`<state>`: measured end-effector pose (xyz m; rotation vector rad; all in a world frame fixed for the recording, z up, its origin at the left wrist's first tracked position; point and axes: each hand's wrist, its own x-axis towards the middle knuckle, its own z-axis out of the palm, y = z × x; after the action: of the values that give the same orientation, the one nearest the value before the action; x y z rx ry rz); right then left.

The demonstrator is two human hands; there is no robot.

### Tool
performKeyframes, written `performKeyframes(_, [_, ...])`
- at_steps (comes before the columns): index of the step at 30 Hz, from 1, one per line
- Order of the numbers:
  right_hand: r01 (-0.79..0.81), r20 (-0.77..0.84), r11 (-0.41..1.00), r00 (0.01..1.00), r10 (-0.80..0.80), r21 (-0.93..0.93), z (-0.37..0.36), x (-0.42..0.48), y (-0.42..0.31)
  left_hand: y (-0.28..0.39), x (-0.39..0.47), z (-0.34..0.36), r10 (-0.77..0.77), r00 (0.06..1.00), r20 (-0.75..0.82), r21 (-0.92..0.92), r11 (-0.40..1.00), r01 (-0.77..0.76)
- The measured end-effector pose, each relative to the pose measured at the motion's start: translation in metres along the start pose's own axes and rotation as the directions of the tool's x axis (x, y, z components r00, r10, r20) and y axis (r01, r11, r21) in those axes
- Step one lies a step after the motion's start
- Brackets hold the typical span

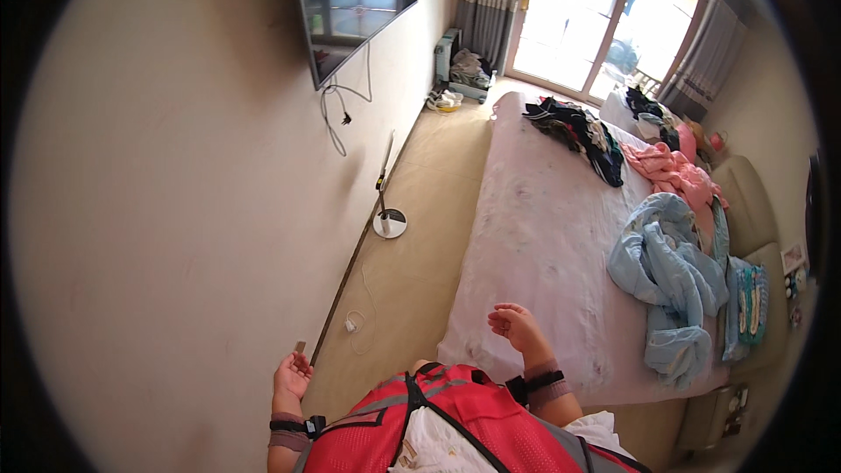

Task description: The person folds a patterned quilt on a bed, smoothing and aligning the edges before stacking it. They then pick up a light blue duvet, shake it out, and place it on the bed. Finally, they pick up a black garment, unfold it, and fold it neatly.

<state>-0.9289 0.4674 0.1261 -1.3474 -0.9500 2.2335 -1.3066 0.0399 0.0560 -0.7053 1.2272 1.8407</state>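
My left hand point(293, 376) is raised beside the white wall, palm up with its fingers loosely curled. A small flat brownish piece point(300, 347) shows at its fingertips; whether the hand holds it or it lies behind cannot be told. Over the near edge of the bed, my right hand point(514, 326) has nothing in it and its fingers are bent. Pale pink floral bedding point(525, 243) covers the bed. On it lie a crumpled light blue quilt point(670, 276), a pink quilted item point(677, 174) and a heap of dark clothes point(581, 135).
A desk lamp with a round base point(390, 224) and a white cable with a plug point(351, 325) are on the floor between wall and bed. A wall-mounted television point(358, 6) has a hanging cord point(341, 105). An open suitcase point(468, 89) with clothes stands near the curtain.
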Motion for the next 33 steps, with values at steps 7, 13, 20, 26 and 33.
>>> performKeyframes(7, [0.035, -0.160, 0.997, 0.987, -0.025, 0.062, -0.015, 0.022, -0.012, -0.001, 0.059, 0.074, -0.177, 0.984, 0.037, 0.099, 0.980, 0.173])
performKeyframes(13, [0.046, -0.176, 0.988, 0.984, -0.019, 0.151, -0.032, 0.096, -0.042, 0.022, 0.120, 0.161, -0.153, 0.987, 0.045, 0.137, 0.980, 0.145])
performKeyframes(20, [0.131, -0.250, 0.976, 0.965, -0.085, 0.174, -0.051, 0.185, -0.149, 0.033, 0.194, 0.313, -0.207, 0.974, 0.088, 0.221, 0.958, 0.184])
performKeyframes(26, [0.213, -0.343, 0.961, 0.928, -0.143, 0.174, -0.075, 0.236, -0.221, 0.021, 0.246, 0.463, -0.254, 0.947, 0.199, 0.372, 0.913, 0.167])
performKeyframes(33, [0.213, -0.449, 0.937, 0.891, -0.071, 0.276, -0.097, 0.276, -0.239, 0.007, 0.333, 0.586, -0.393, 0.897, 0.204, 0.521, 0.819, 0.240])
